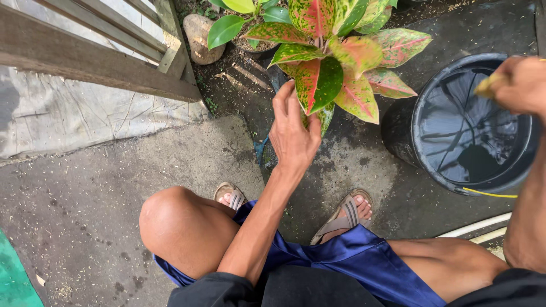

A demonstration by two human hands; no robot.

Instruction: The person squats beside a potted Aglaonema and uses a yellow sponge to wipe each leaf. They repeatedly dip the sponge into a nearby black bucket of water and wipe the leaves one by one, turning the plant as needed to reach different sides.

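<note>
A red-and-green leaf (315, 85) is pinched by the left hand (293, 133); a yellowish object (488, 86) is gripped by the right hand (520, 85) over a black bucket (398, 133).

Blue satin shorts (364, 258), black top (296, 290), 2 tan sandals (344, 216)

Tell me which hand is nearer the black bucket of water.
Right. The right hand is over the black bucket's rim, holding something yellowish; the left hand is off to its side, holding a plant leaf.
</note>
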